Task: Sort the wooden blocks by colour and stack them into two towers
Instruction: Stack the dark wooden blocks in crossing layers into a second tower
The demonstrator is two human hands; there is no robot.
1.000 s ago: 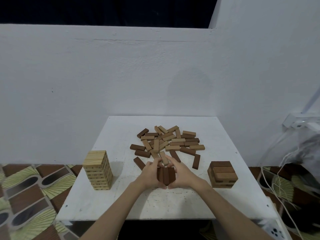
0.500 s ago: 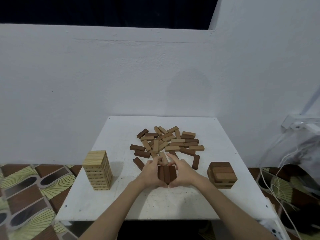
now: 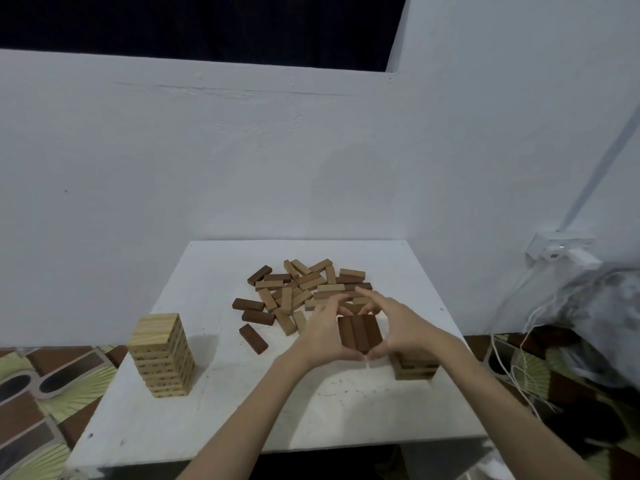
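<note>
Three dark brown wooden blocks [image 3: 360, 332], pressed side by side into one flat layer, sit clamped between my two hands just above the white square tabletop [image 3: 214, 424]. My left hand [image 3: 320, 332] presses the layer's 9 o'clock edge and my right hand [image 3: 403, 329] the 3 o'clock edge, palms facing, with fingers curled over the far side and thumbs meeting under the near end. From the layer, the short dark brown tower [image 3: 414, 368] lies at about 4 o'clock, largely hidden behind my right wrist, so I cannot see its top. The tall pale wooden tower [image 3: 161, 355] stands well apart at 9 o'clock near the table's left edge. A loose heap of mixed pale and dark blocks [image 3: 304, 289] spreads at 12 o'clock, with a few dark strays at 10 o'clock.

I judge these blocks light, rigid and smooth-faced; nothing binds the three but my sideways squeeze, so the middle one could slip out downward if I relax. Holding at the long outer faces, as now, seems right, with thumbs supporting the underside. Setting the layer down crosswise on the dark tower calls for a level, gentle descent; a nudge could shift the courses below. Plenty of sorting remains, judging by the heap.
</note>
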